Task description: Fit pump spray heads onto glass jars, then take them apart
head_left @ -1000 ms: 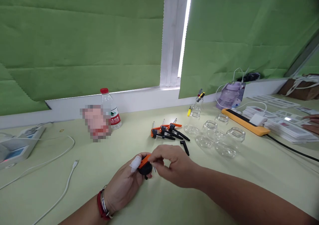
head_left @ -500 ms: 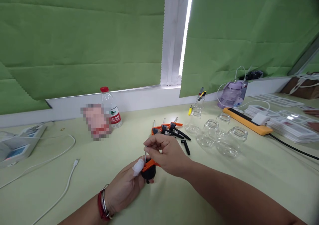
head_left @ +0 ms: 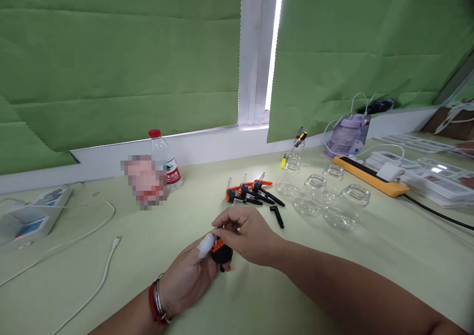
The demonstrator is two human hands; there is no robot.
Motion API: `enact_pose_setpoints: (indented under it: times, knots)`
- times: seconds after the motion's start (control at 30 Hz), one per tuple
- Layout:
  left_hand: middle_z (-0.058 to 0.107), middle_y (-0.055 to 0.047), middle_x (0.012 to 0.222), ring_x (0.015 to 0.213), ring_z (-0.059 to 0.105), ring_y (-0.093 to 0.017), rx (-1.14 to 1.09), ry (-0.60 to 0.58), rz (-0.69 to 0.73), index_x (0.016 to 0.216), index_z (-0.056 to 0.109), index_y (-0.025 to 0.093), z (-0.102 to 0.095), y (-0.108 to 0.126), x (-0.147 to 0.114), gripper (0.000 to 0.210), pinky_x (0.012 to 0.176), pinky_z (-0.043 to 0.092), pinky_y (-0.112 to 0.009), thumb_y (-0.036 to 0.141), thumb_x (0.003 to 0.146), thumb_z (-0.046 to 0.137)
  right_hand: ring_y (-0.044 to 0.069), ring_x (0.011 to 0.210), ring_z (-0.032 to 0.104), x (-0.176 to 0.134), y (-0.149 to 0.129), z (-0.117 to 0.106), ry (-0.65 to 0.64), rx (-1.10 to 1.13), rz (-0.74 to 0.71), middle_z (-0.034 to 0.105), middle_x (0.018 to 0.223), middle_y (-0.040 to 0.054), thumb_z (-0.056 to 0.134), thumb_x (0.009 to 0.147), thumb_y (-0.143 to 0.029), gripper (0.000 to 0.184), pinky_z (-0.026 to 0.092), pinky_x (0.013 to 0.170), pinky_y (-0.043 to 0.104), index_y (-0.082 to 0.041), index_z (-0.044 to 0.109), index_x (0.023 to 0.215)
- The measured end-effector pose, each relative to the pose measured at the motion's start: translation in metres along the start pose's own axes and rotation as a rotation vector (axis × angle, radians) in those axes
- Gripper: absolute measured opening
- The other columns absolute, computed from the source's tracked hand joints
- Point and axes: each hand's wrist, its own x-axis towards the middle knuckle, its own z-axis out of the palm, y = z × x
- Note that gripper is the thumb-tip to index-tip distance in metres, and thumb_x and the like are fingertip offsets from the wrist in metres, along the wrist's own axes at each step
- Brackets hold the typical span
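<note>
My left hand point(head_left: 192, 273), a white wrap on its thumb, is closed around a black and orange part point(head_left: 221, 254) with a round black body. My right hand point(head_left: 246, 233) pinches the upper end of a thin metal rod point(head_left: 216, 240), which stands in the orange top of that part. Its lower end is hidden. Beyond my hands lie three similar orange and black pieces point(head_left: 242, 190) with metal rods and black handles. A loose black L-shaped handle point(head_left: 277, 217) rests to their right.
Several clear glass jars point(head_left: 314, 194) stand to the right, one at the back holding screwdrivers point(head_left: 300, 137). An orange power strip point(head_left: 370, 177) lies beyond, near a purple bottle point(head_left: 346, 137). Leftward are a red-capped water bottle point(head_left: 172, 172), a white cable point(head_left: 107, 261) and a white power strip point(head_left: 40, 216).
My right hand has come down toward the part in my left hand, and less of the metal rod shows above the orange top. The view has shifted slightly.
</note>
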Motion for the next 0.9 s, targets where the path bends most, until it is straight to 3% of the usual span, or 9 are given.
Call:
enact_pose_setpoints:
  times: [0.23, 0.57, 0.77, 0.9]
  knots:
    - [0.058, -0.007, 0.077, 0.073, 0.048, -0.019, -0.001, -0.016, 0.002, 0.083, 0.063, 0.014, 0.0, 0.001, 0.001, 0.032, 0.071, 0.041, -0.036, 0.038, 0.09, 0.042, 0.011, 0.042, 0.059, -0.002, -0.002, -0.002, -0.146, 0.117, 0.085, 0.056, 0.058, -0.0033, 0.051, 0.081, -0.024, 0.009, 0.046, 0.041, 0.021, -0.019, 0.058, 0.08]
    - [0.059, -0.007, 0.078, 0.073, 0.051, -0.019, -0.02, -0.016, -0.003, 0.084, 0.062, 0.015, -0.003, -0.001, 0.0, 0.032, 0.072, 0.041, -0.036, 0.041, 0.089, 0.044, 0.014, 0.045, 0.061, -0.002, 0.008, 0.0, -0.168, 0.123, 0.11, 0.057, 0.056, -0.0024, 0.051, 0.079, -0.022, 0.009, 0.05, 0.045, 0.025, -0.018, 0.059, 0.081]
    - [0.059, -0.007, 0.078, 0.074, 0.052, -0.019, -0.012, -0.017, -0.007, 0.082, 0.063, 0.015, -0.004, -0.002, -0.001, 0.03, 0.072, 0.042, -0.036, 0.038, 0.089, 0.045, 0.01, 0.044, 0.06, -0.004, 0.004, -0.002, -0.172, -0.073, 0.028, 0.061, 0.07, -0.0007, 0.049, 0.081, -0.022, 0.012, 0.049, 0.046, 0.022, -0.018, 0.059, 0.078]
    - [0.059, -0.007, 0.081, 0.075, 0.052, -0.018, -0.037, -0.025, 0.006, 0.083, 0.063, 0.015, -0.005, -0.003, 0.0, 0.034, 0.074, 0.042, -0.034, 0.036, 0.092, 0.038, 0.008, 0.052, 0.06, -0.004, -0.004, -0.006, -0.184, -0.336, -0.11, 0.064, 0.082, 0.001, 0.049, 0.082, -0.019, 0.015, 0.049, 0.059, 0.022, -0.017, 0.062, 0.075]
